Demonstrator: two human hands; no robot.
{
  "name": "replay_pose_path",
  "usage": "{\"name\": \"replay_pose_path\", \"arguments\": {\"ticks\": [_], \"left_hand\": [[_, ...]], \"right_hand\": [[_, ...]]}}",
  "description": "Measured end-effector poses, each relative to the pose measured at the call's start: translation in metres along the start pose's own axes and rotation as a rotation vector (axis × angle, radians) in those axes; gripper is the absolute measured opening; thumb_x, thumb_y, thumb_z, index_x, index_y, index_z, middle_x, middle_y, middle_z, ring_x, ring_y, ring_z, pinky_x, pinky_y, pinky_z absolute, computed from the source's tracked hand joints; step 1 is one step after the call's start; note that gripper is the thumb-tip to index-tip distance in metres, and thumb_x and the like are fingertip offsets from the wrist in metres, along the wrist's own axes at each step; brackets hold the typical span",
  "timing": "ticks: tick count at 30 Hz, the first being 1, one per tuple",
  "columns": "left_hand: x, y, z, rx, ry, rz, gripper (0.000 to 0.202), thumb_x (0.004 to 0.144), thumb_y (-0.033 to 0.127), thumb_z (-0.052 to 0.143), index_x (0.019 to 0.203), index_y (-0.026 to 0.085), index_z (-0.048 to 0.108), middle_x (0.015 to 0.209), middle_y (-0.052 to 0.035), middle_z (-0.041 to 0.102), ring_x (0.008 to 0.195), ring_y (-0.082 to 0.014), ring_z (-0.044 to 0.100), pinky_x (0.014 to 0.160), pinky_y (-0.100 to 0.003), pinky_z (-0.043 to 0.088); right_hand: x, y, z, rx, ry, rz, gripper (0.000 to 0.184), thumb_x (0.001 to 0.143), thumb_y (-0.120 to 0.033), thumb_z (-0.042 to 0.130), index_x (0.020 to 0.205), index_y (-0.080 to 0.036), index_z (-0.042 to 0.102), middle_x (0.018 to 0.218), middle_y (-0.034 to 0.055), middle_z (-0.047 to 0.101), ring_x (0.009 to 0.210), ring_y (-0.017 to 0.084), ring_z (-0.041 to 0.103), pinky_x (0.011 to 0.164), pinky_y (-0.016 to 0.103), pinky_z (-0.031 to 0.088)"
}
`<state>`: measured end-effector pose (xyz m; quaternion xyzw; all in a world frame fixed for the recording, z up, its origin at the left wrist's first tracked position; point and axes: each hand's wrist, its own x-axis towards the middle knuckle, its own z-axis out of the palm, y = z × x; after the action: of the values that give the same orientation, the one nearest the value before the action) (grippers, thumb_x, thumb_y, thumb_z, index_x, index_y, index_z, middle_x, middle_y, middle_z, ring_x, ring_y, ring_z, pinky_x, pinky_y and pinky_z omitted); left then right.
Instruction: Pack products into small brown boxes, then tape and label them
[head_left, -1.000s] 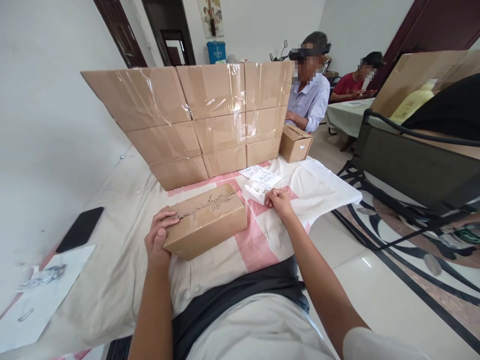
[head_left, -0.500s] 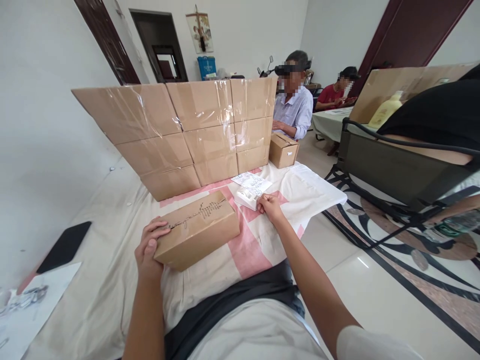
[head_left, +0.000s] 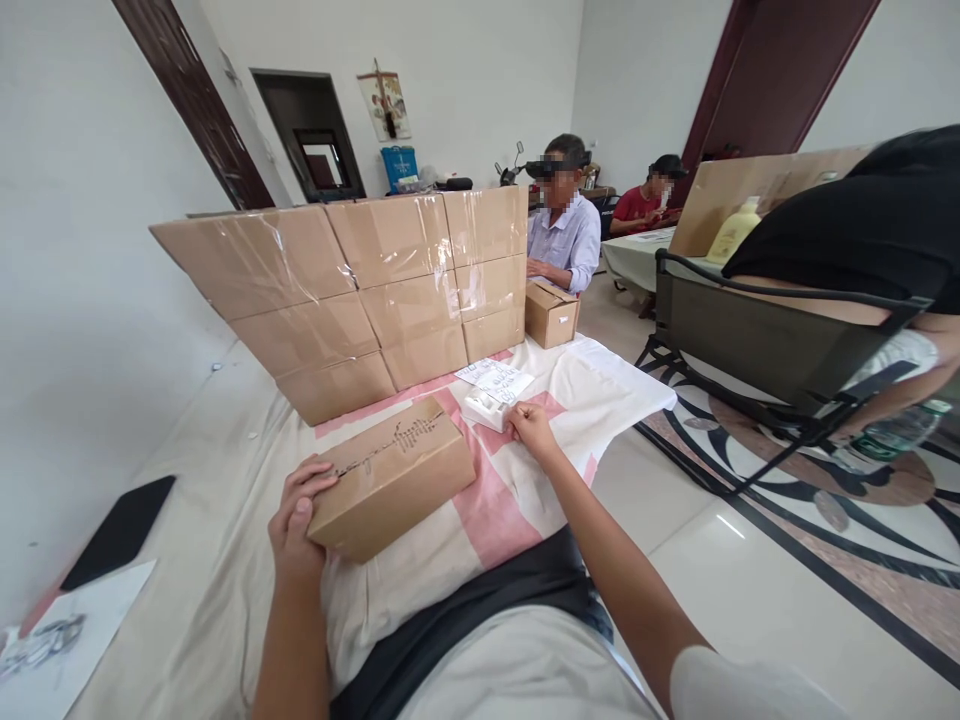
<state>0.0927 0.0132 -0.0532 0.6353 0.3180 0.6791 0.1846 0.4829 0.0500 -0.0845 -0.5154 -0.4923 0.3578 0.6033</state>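
Observation:
A small brown cardboard box point(head_left: 394, 474) with dark print along its top seam lies on the cloth-covered table point(head_left: 225, 540) in front of me. My left hand point(head_left: 298, 515) grips its near left corner, fingers curled over the top. My right hand point(head_left: 531, 428) is closed in a pinch at the edge of a stack of white label sheets point(head_left: 493, 392) just right of the box. What the pinched fingers hold is too small to name.
A wall of taped cardboard boxes point(head_left: 360, 285) stands at the back of the table, with one loose box point(head_left: 551, 312) at its right end. A black phone point(head_left: 118, 530) and a paper lie at the left. Two seated people point(head_left: 564, 235) and a folding chair point(head_left: 772, 340) are to the right.
My view has tilted up and shifted, so everything sits lower in frame. Both hands keep their places on the box and the label stack.

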Motion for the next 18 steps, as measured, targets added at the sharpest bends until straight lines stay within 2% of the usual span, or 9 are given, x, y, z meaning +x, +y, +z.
{"name": "replay_pose_path", "arguments": {"ticks": [2,5,8,10,12,14,16,18], "left_hand": [[0.004,0.004,0.001,-0.001,-0.015,-0.009,0.031,0.096,0.04,0.053,0.09,0.02,0.075,0.115,-0.0104,0.069,0.131,-0.0333,0.055,0.121,-0.059,0.033],[0.012,0.02,0.001,0.009,0.024,0.049,0.025,0.094,0.037,0.057,0.093,0.021,0.076,0.12,-0.0093,0.068,0.134,-0.033,0.053,0.121,-0.059,0.034],[0.017,0.052,0.004,0.112,0.162,0.173,0.018,0.094,0.033,0.059,0.094,0.023,0.075,0.115,-0.0081,0.068,0.131,-0.0325,0.054,0.118,-0.059,0.037],[0.016,0.078,0.01,0.221,0.181,0.23,0.012,0.092,0.029,0.063,0.093,0.023,0.074,0.106,-0.0074,0.068,0.118,-0.0309,0.061,0.11,-0.057,0.044],[0.013,0.103,0.019,0.311,0.086,0.249,0.006,0.09,0.024,0.067,0.092,0.024,0.073,0.097,-0.0062,0.068,0.099,-0.0275,0.065,0.095,-0.05,0.052],[0.008,0.124,0.032,0.388,-0.076,0.234,0.008,0.09,0.021,0.069,0.097,0.025,0.072,0.09,-0.0043,0.069,0.087,-0.024,0.065,0.084,-0.044,0.053],[0.003,0.137,0.047,0.417,-0.194,0.179,0.015,0.091,0.022,0.069,0.105,0.026,0.07,0.086,-0.0024,0.068,0.083,-0.0217,0.065,0.082,-0.041,0.051],[-0.003,0.142,0.061,0.397,-0.238,0.107,0.021,0.093,0.024,0.068,0.113,0.027,0.068,0.086,-0.0017,0.067,0.084,-0.0203,0.064,0.083,-0.039,0.052]], "right_hand": [[-0.008,-0.012,0.003,0.042,0.017,-0.06,0.049,0.092,-0.042,0.069,0.056,-0.019,0.045,0.055,-0.0033,0.055,0.049,0.009,0.051,0.05,0.022,0.042],[-0.026,-0.034,0.013,0.112,0.021,-0.142,0.059,0.086,-0.049,0.07,0.051,-0.023,0.031,0.059,0.0006,0.059,0.053,0.012,0.056,0.051,0.025,0.042],[-0.049,-0.059,0.028,0.167,-0.023,-0.197,0.061,0.084,-0.051,0.072,0.053,-0.022,0.028,0.074,0.003,0.065,0.054,0.012,0.058,0.05,0.027,0.043],[-0.065,-0.076,0.039,0.19,-0.065,-0.229,0.059,0.085,-0.049,0.073,0.053,-0.021,0.031,0.08,0.004,0.067,0.058,0.013,0.061,0.056,0.029,0.048],[-0.081,-0.092,0.049,0.206,-0.128,-0.299,0.055,0.089,-0.043,0.071,0.054,-0.021,0.035,0.087,0.0056,0.069,0.065,0.015,0.065,0.063,0.032,0.053],[-0.094,-0.106,0.059,0.212,-0.205,-0.399,0.049,0.093,-0.035,0.067,0.057,-0.021,0.037,0.097,0.0073,0.07,0.069,0.015,0.067,0.066,0.033,0.055],[-0.106,-0.116,0.067,0.183,-0.258,-0.505,0.046,0.096,-0.028,0.062,0.059,-0.021,0.036,0.102,0.0086,0.071,0.073,0.016,0.068,0.065,0.032,0.055],[-0.116,-0.122,0.075,0.117,-0.271,-0.593,0.044,0.097,-0.024,0.059,0.06,-0.022,0.034,0.1,0.0092,0.072,0.079,0.017,0.069,0.066,0.031,0.056]]}}
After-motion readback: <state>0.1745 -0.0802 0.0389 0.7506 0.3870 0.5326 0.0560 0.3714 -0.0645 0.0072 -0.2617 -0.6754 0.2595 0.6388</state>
